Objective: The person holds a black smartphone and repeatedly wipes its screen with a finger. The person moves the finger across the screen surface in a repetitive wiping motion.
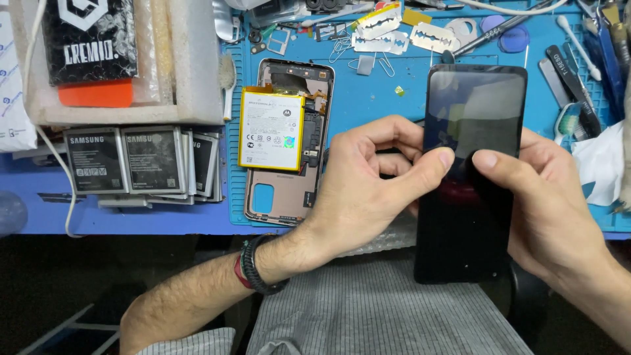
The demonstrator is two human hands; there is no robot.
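Fingers [439,160] of the left hand [368,190] pinch the left edge of a black phone screen [470,177], thumb on the dark glass; the right hand [545,204] cups its right edge, thumb pressing the front. Both hands hold the screen upright above the lap, just in front of the blue mat [388,98]. Judging by this grip, even thumb pressure and edge support matter. An opened phone with yellow battery [271,129] lies on the surface, razor blades [388,33] beyond.

Left hand [368,187]: fingers curled, thumb extended toward the right thumb. Right hand [552,204]: fingers wrapped, thumb pressed inward. Both forearms enter from the lower edge.
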